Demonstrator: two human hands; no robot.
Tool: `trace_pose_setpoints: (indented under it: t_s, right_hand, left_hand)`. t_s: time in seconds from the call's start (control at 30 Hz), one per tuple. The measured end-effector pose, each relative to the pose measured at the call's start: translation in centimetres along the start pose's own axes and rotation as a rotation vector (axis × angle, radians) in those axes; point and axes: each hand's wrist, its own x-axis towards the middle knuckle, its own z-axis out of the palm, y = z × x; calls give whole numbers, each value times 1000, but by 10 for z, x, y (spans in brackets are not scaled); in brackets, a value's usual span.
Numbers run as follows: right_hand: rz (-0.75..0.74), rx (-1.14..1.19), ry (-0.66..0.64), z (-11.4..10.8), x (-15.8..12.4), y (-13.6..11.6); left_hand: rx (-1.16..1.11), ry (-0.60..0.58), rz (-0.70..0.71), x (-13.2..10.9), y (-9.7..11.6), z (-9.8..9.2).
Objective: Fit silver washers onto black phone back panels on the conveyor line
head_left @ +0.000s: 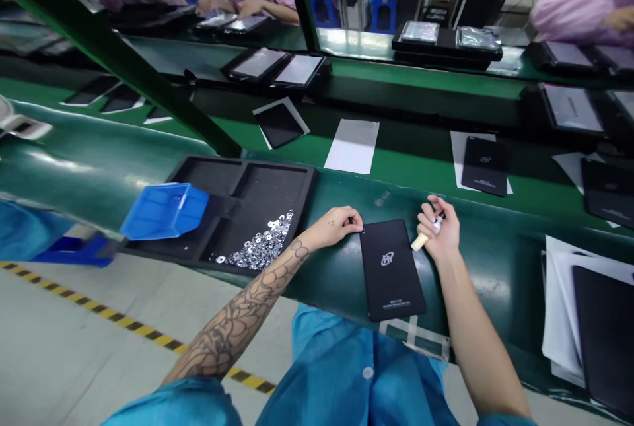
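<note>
A black tablet [391, 274] lies flat on the green belt of the bench [475, 274], between the two hands, with its long axis running towards the person and slightly skewed. Its matte back faces up, showing a pale logo near the middle and small printed lines near the lower edge. A small pale mark or hole shows at the upper left corner.

The left hand [334, 228], on a tattooed forearm, is curled narrow, with its fingers [354, 218] at that corner of the tablet. Whether they pinch anything is hidden. The right hand [438, 231] is closed around a small cream-and-white stick [420, 242], just beside the tablet's upper right edge; its exact kind is too small to tell.

Left of the tablet sits a black foam tray [277, 188] with compartments. One compartment holds a heap of silver washers [262, 246], and a tilted blue plastic bin [166, 211] rests at the tray's left end. To the right, more black tablets [607, 340] lie on white sheets [557, 307]. Across the bench, a white sheet [351, 145] lies on the green surface, and co-workers in pink smocks [579, 10] sit further off, one with a hand [218, 5] near tablets.
</note>
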Motion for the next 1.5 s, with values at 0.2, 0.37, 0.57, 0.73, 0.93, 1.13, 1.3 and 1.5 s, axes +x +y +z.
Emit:
trace_pose_setpoints:
  t_s: [0.2, 0.37, 0.57, 0.73, 0.93, 1.13, 1.3, 1.5]
  right_hand:
    - [64, 105, 23, -15, 4, 13]
    - [84, 73, 17, -10, 4, 14]
    - [74, 62, 10, -11, 5, 15]
    - [70, 51, 19, -7, 6, 15]
    - [77, 5, 42, -6, 4, 10]
    - [38, -82, -53, 24, -8, 2]
    - [-123, -285, -150, 79, 3, 37]
    - [-212, -399, -212, 103, 24, 78]
  left_hand:
    - [100, -27, -20, 7, 4, 5]
    - [144, 2, -33, 2, 8, 7]
    - [193, -4, -26, 0, 10, 9]
    - [313, -87, -43, 13, 9, -2]
    - [483, -317, -6, 68, 17, -17]
    - [497, -464, 80, 106, 25, -9]
    - [456, -356, 130, 85, 24, -21]
    - [306, 221, 223, -20, 1, -56]
